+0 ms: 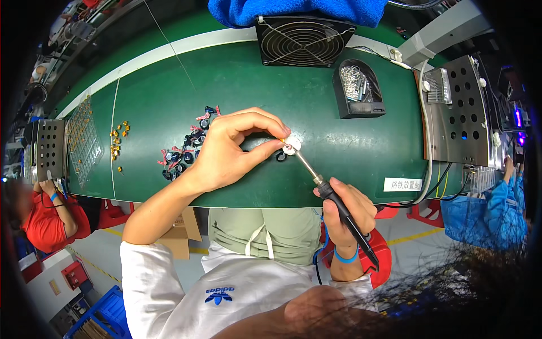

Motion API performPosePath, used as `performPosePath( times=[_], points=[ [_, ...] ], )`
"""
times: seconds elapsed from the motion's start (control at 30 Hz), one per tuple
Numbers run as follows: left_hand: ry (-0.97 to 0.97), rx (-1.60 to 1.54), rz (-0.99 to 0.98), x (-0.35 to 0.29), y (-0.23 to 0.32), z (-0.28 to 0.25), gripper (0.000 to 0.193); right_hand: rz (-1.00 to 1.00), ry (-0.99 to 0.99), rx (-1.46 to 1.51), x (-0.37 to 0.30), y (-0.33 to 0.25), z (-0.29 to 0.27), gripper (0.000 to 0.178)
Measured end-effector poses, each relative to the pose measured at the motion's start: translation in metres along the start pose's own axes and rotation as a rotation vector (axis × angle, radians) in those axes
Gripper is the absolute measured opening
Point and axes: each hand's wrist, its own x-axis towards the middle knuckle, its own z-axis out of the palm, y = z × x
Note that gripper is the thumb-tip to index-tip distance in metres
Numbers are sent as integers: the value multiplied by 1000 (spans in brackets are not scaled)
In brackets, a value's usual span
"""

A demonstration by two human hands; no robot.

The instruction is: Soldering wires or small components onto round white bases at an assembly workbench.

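Observation:
My left hand reaches over the green bench with thumb and index finger pinched together. A tiny yellowish bit shows at those fingertips; what it belongs to I cannot make out. Right beside the pinch is a small white round piece, with a small dark round part just below it. My right hand is closed round the black handle of a soldering iron, whose metal tip meets the white piece. Left of my left hand lies a loose pile of small black round components with red leads.
Small gold-coloured parts lie farther left, by a clear tray. A black bin of metal pieces and a black fan stand at the back. A perforated metal box is at right. Other people sit at both sides.

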Motion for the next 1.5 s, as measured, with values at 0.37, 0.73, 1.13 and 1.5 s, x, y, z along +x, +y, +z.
performPosePath(
  times=[0.37, 0.73, 1.13, 1.5],
  points=[
    [-3, 263, 200, -3, 13, -8, 17, 62, 145, -310, 36, -5, 0, 54],
    [247, 489, -35, -18, 49, -150, 14, 57, 177, -93, 27, -1, 3, 49],
    [70, 809, 22, -16, 38, -115, 30, 47, 99, -49, 25, -14, 23, 46],
    [144, 705, -12, -13, 26, -102, 34, -6, 149, -38, 19, -11, 27, 47]
  ],
)
